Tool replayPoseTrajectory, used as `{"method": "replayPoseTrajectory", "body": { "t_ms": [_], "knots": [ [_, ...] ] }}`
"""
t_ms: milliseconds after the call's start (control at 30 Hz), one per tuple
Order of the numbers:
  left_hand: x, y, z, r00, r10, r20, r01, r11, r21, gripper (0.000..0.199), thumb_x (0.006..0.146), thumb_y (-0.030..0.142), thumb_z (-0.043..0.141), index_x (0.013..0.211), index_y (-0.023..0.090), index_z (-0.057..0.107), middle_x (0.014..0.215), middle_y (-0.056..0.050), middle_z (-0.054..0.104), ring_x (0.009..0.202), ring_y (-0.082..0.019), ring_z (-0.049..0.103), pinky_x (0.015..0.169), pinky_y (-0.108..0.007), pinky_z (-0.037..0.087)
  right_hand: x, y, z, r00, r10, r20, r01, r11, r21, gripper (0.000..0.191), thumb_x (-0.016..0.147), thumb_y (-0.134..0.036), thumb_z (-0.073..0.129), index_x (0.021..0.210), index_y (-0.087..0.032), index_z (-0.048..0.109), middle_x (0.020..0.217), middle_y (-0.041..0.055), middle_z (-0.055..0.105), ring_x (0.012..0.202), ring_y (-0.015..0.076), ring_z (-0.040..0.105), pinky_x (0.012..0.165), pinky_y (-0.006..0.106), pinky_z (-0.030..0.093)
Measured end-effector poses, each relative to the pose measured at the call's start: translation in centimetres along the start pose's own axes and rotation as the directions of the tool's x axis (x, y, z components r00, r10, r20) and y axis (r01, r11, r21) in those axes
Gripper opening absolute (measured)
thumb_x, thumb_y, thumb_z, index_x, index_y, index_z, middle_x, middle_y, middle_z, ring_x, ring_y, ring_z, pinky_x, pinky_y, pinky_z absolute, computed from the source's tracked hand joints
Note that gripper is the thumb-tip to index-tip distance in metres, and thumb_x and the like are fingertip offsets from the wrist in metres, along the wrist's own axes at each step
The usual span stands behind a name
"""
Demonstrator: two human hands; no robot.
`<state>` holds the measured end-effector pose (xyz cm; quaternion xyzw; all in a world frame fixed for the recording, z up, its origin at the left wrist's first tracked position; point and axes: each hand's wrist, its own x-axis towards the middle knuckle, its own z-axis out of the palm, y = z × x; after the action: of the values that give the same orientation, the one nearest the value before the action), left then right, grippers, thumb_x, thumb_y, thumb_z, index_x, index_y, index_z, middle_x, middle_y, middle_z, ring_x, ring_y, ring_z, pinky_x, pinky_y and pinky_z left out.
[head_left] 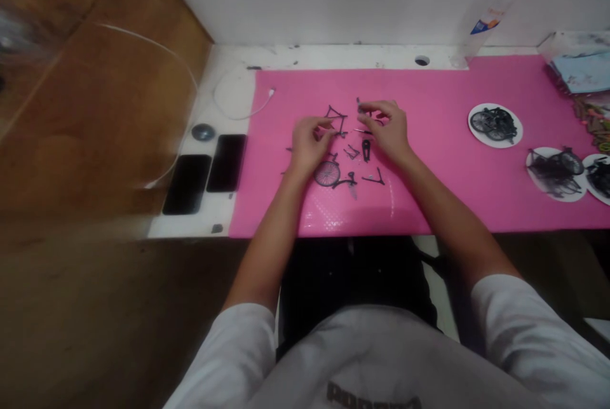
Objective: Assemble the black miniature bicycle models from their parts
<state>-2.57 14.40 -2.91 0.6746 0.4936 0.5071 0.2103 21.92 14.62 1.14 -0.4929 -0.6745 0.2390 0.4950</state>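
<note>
Small dark model-bicycle parts lie on a pink mat [352, 215]. My left hand [311, 142] is at the left of them, thumb and forefinger nearly together beside a thin black frame [336, 118]; anything between the fingertips is too small to name. On the right, my right hand [388, 128] pinches near a small dark part [359, 106], and I cannot make out what it holds. Nearer the mat's front edge lie a spoked wheel [326, 174], a black oval piece [366, 150] and an L-shaped part [380, 176].
Two black phones [187, 185] and a round dark object [203, 132] lie at the left, near a white cable [252, 114]. White plates [520, 126] with dark bicycle parts are at the right. Behind stands a clear bottle [493, 12] by the wall.
</note>
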Motion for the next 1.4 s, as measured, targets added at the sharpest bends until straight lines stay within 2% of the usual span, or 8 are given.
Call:
{"method": "replayPoseTrajectory", "body": {
  "t_ms": [100, 267, 433, 633, 900, 1100, 1233, 1400],
  "knots": [
    [0.2, -0.8, -0.3, 0.999, 0.010, -0.030, -0.008, 0.996, 0.089, 0.021, 0.083, 0.031, 0.097, 0.100, 0.027, 0.084, 0.102, -0.007, 0.084, 0.099, -0.029, 0.070, 0.117, -0.054, 0.048, 1.0, 1.3, -0.3, 0.983, 0.147, -0.111, -0.113, 0.958, 0.262, 0.051, 0.099, -0.070, 0.085, 0.126, -0.027, 0.084, 0.131, 0.0104, 0.083, 0.130, 0.0294, 0.077, 0.113, 0.049, 0.067],
    [0.0, -2.0, -0.1, 0.999, -0.034, -0.005, 0.035, 0.991, 0.128, 0.023, 0.077, 0.031, 0.099, 0.093, 0.028, 0.083, 0.093, -0.006, 0.080, 0.095, -0.031, 0.064, 0.115, -0.057, 0.045, 2.2, 3.2, -0.8, 0.945, 0.297, -0.137, -0.206, 0.865, 0.458, 0.071, 0.081, -0.077, 0.097, 0.127, -0.025, 0.082, 0.145, 0.0116, 0.081, 0.151, 0.0340, 0.069, 0.128, 0.054, 0.061],
    [-0.1, -1.9, -0.1, 0.999, -0.035, -0.001, 0.034, 0.988, 0.151, 0.010, 0.082, 0.024, 0.093, 0.085, 0.028, 0.084, 0.083, -0.004, 0.077, 0.087, -0.029, 0.061, 0.111, -0.056, 0.045, 2.2, 3.8, -0.6, 0.955, 0.286, -0.083, -0.213, 0.849, 0.483, 0.072, 0.082, -0.078, 0.096, 0.130, -0.026, 0.081, 0.145, 0.0112, 0.081, 0.155, 0.0344, 0.066, 0.125, 0.055, 0.064],
    [-0.1, -1.1, 0.4, 0.997, -0.082, -0.006, 0.083, 0.995, 0.049, 0.006, 0.088, 0.029, 0.089, 0.088, 0.025, 0.085, 0.083, -0.003, 0.079, 0.075, -0.022, 0.060, 0.090, -0.042, 0.052, 1.4, 2.8, -0.1, 0.966, 0.252, -0.056, -0.190, 0.839, 0.510, 0.060, 0.080, -0.069, 0.101, 0.116, -0.025, 0.082, 0.130, 0.0120, 0.085, 0.130, 0.0295, 0.080, 0.118, 0.049, 0.069],
    [-0.5, 0.4, 1.3, 0.991, -0.131, -0.018, 0.125, 0.971, -0.202, 0.039, 0.092, 0.062, 0.091, 0.098, 0.024, 0.083, 0.088, -0.004, 0.080, 0.074, -0.017, 0.062, 0.072, -0.032, 0.051, 0.0, 0.5, 0.7, 0.950, 0.269, 0.157, -0.311, 0.805, 0.505, 0.042, 0.082, -0.048, 0.104, 0.108, -0.025, 0.082, 0.117, 0.0086, 0.086, 0.114, 0.0236, 0.083, 0.105, 0.042, 0.072],
    [-0.6, 0.8, 1.4, 0.989, -0.145, -0.020, 0.136, 0.959, -0.248, 0.045, 0.091, 0.070, 0.090, 0.098, 0.025, 0.084, 0.086, -0.003, 0.078, 0.068, -0.014, 0.056, 0.063, -0.030, 0.044, -0.2, 0.9, 1.0, 0.937, 0.285, 0.204, -0.350, 0.743, 0.571, 0.062, 0.068, -0.065, 0.109, 0.108, -0.025, 0.084, 0.111, 0.0070, 0.086, 0.109, 0.0225, 0.083, 0.094, 0.035, 0.072],
    [-0.4, 1.0, 1.4, 0.988, -0.151, -0.022, 0.137, 0.943, -0.304, 0.041, 0.088, 0.065, 0.094, 0.096, 0.025, 0.086, 0.082, -0.003, 0.078, 0.066, -0.014, 0.055, 0.061, -0.030, 0.043, -0.2, 1.3, 1.2, 0.929, 0.289, 0.232, -0.371, 0.728, 0.577, 0.068, 0.064, -0.072, 0.109, 0.107, -0.025, 0.083, 0.109, 0.0065, 0.086, 0.112, 0.0221, 0.083, 0.095, 0.033, 0.070],
    [-0.3, 1.4, 1.2, 0.988, -0.153, -0.022, 0.139, 0.940, -0.310, 0.029, 0.089, 0.051, 0.097, 0.094, 0.025, 0.088, 0.087, -0.004, 0.083, 0.072, -0.015, 0.064, 0.068, -0.031, 0.051, -0.1, 1.5, 1.2, 0.928, 0.296, 0.226, -0.373, 0.717, 0.589, 0.052, 0.068, -0.053, 0.110, 0.102, -0.024, 0.083, 0.105, 0.0050, 0.085, 0.104, 0.0196, 0.081, 0.090, 0.031, 0.069]
  ]
}}
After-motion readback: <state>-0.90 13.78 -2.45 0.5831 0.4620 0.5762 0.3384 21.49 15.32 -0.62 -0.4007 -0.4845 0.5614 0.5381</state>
